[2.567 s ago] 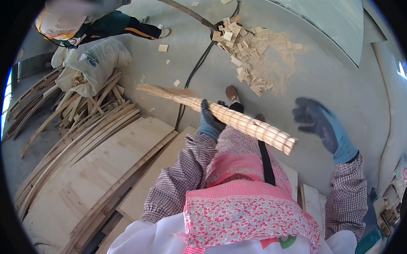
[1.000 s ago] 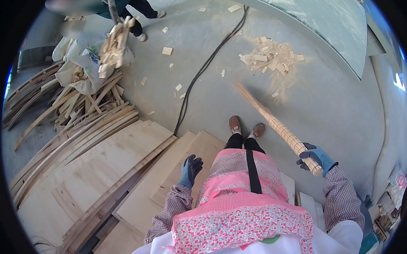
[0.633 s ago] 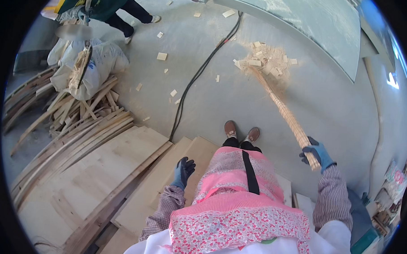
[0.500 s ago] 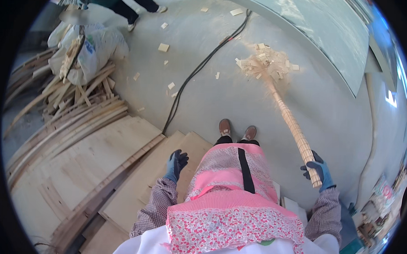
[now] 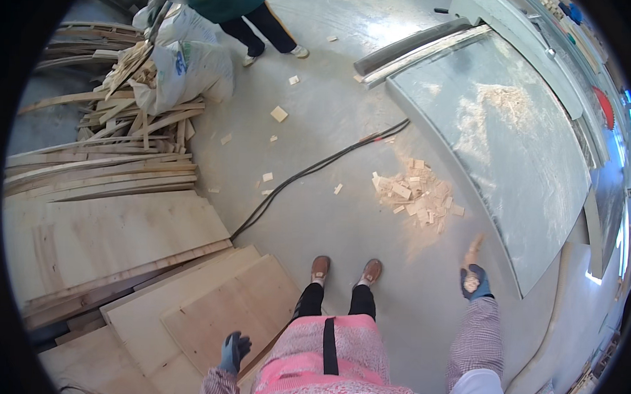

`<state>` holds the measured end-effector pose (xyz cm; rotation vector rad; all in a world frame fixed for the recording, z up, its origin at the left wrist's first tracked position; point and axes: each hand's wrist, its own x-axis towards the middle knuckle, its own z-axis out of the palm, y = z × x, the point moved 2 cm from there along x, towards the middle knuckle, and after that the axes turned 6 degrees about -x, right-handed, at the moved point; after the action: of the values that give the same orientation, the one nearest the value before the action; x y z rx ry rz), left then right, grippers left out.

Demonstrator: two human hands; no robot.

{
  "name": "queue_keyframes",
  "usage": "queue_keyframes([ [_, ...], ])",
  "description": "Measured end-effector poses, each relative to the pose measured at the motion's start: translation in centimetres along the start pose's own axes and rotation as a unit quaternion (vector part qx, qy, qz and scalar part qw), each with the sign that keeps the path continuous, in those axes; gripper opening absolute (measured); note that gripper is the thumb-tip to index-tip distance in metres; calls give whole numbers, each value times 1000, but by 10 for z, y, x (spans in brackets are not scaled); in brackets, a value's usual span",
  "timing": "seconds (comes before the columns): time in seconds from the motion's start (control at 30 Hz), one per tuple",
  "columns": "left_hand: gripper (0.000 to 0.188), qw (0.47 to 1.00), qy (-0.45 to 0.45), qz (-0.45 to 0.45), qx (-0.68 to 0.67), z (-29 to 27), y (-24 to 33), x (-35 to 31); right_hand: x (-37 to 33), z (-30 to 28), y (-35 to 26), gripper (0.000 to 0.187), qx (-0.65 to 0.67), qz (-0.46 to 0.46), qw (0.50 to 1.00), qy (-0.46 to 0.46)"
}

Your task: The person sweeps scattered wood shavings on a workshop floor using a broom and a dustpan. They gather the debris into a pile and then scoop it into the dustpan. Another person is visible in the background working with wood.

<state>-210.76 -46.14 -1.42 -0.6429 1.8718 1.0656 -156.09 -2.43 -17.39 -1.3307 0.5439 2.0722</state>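
Observation:
My right hand (image 5: 476, 283), in a blue and dark work glove, is closed around a light brown broom (image 5: 474, 252). The broom is strongly foreshortened, with its pale butt end in my grip, and its far part is blurred. Beyond it on the grey floor lies a heap of small wood offcuts and sawdust (image 5: 420, 194). My left hand (image 5: 234, 351), gloved the same way, holds nothing. Its fingers are apart, and it hangs above stacked plywood sheets (image 5: 235, 302).
A grey machine table (image 5: 491, 154) dusted with sawdust stands at the right. Black cables (image 5: 309, 170) cross the floor amid scattered offcuts. Wood strips (image 5: 108, 165) and white sacks (image 5: 195, 71) fill the left. Another person (image 5: 249, 14) stands at the far left.
My view has shifted, showing more of the machine table. The broom has swung from lying lengthwise toward the heap to a foreshortened position, apart from it. My left hand stays empty.

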Motion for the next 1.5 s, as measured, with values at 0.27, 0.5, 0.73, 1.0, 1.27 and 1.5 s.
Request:
queue_keyframes([
  [0.27, 37, 1000, -12, 1, 3, 38, -45, -25, -32, 92, 134, 37, -355, -24, 930, 94],
  [0.5, 40, 995, -80, 55, -2, 59, 3, -11, -177, 55, 154, 40, -281, -105, 951, 76],
  [0.73, 42, 978, -185, 79, 54, 80, 39, 28, -265, 16, 197, 27, -56, -332, 930, 148],
  [1.0, 42, 963, -237, 91, 92, 68, 35, 56, -373, 29, 280, 73, -197, -544, 766, 280],
  [1.27, 40, 971, -203, 84, 89, 40, -1, 53, -372, 90, 173, 75, -444, -551, 675, 210],
  [1.5, 35, 978, -172, 114, 40, 30, -56, 21, -376, 115, 186, 80, -622, -451, 599, 225],
])
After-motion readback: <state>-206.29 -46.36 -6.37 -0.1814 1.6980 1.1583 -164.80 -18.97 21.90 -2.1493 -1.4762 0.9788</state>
